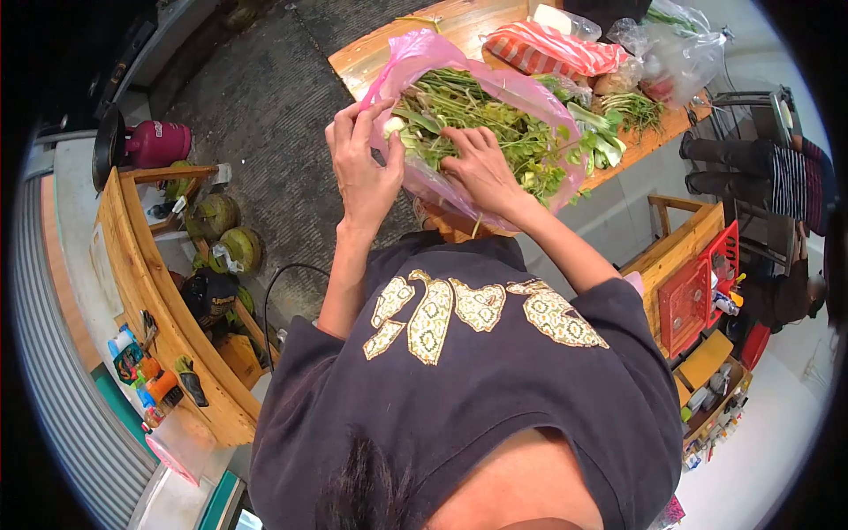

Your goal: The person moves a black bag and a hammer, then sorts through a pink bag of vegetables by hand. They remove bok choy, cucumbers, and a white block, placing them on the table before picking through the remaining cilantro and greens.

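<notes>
A pink plastic bag [424, 53] lies wide open on the wooden table, filled with leafy green herbs [521, 132] and their long stems. My left hand [364, 163] holds the bag's rim at its left side, the fingertips on the thin plastic. Inside the bag mouth, my right hand [484, 168] rests among the stems with its fingers curled round some of them; the fingertips are partly hidden. Between my hands a pale white-green vegetable piece [394, 125] shows near the left rim.
On the wooden table [371, 57] are a red-striped bag [556, 49], clear plastic bags [676, 62] and loose green vegetables [605, 141]. Left stands a wooden counter [141, 265] with bottles, near a pink gas cylinder [159, 141]. Another person [760, 168] and red trays [685, 305] are at right.
</notes>
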### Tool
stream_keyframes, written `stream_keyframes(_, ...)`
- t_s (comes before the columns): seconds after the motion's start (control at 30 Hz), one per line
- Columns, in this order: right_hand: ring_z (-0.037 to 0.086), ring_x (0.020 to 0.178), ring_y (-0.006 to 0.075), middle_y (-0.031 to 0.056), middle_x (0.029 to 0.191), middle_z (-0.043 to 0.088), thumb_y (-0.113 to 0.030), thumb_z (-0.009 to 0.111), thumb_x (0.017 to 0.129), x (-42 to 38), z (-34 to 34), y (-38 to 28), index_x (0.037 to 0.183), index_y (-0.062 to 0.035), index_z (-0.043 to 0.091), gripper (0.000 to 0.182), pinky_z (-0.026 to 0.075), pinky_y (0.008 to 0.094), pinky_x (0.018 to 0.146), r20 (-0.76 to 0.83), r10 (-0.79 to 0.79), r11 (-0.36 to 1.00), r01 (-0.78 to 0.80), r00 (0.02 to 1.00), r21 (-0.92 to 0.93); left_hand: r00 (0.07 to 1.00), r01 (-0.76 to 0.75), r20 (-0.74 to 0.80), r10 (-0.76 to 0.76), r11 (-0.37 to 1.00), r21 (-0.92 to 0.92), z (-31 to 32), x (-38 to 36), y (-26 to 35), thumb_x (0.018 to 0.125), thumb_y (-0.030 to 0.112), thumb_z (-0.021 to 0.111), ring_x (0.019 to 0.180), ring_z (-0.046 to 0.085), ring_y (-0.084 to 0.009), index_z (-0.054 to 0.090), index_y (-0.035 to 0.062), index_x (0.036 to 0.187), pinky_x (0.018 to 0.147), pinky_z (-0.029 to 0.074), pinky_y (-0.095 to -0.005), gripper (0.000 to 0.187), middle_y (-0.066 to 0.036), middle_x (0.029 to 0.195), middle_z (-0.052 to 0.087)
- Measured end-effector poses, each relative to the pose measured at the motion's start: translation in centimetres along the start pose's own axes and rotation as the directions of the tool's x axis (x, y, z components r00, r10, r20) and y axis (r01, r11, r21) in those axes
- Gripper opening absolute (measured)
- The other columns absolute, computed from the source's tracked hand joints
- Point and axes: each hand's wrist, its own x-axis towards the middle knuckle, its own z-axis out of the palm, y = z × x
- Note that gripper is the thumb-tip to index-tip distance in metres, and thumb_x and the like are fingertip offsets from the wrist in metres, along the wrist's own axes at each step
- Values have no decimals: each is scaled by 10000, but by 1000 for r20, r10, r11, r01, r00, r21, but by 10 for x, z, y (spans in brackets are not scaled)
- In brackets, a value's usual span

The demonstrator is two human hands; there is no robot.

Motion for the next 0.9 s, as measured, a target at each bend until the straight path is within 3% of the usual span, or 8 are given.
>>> stream_keyframes(0.03,512,1015,244,134,1137,586,-130,616,700,-4,-10,-3,845,-76,690,172,356,390,921,-42,-6,995,10,999,95,1000,-5,-15,5,1000,8,-1,0,-1,751,25,630,1020,499,-270,634,86,1085,902,414,-376,339,-106,1049,536)
stream_keyframes(0.13,562,954,254,111,982,634,-126,647,746,-21,-25,-2,942,-78,670,203,362,417,946,307,-45,956,-48,951,289,1000,6,-20,-7,998,-60,-2,1,-7,767,17,617,973,543,-244,646,72,1062,871,437,-356,302,-100,990,564)
stream_keyframes(0.17,594,846,270,104,854,650,-126,631,772,-24,-27,-7,964,-68,665,204,375,418,933,197,1,932,-73,980,356,1000,16,-11,-18,993,-121,-1,2,-7,770,13,613,952,557,-233,648,69,1060,858,444,-348,297,-96,974,570)
stream_keyframes(0.43,614,814,293,121,790,649,-126,624,767,17,-15,37,798,-63,684,92,390,438,821,-122,296,948,-276,947,160,1000,28,4,-27,965,-262,1,10,-3,783,-17,589,879,604,-182,648,65,1064,808,466,-311,298,-78,927,585)
stream_keyframes(0.57,610,851,294,119,784,638,-213,655,759,41,2,37,774,-88,703,136,396,450,830,60,429,876,-431,901,214,999,35,24,-30,968,-248,1,10,2,786,-19,587,871,598,-178,645,65,1070,799,466,-307,303,-77,919,583)
stream_keyframes(0.7,605,908,255,94,811,635,-302,666,743,42,18,30,778,-114,714,198,402,437,861,96,266,959,-253,959,-130,1000,21,23,-16,969,-245,2,11,1,783,-12,592,870,591,-181,645,65,1071,802,465,-309,303,-77,927,577)
stream_keyframes(0.8,617,843,249,83,874,663,-267,691,742,34,2,36,778,-112,710,160,438,412,807,99,334,938,-341,937,64,1000,4,-7,-5,974,-224,-2,13,-2,776,-1,603,911,578,-190,648,66,1067,820,458,-315,302,-87,971,563)
stream_keyframes(0.9,619,773,112,49,880,688,-254,659,831,24,-29,62,999,-58,693,260,489,290,698,303,446,623,-535,842,571,997,-37,-67,27,986,-163,-3,13,-9,768,12,614,964,555,-208,652,70,1064,843,447,-318,304,-99,1027,541)
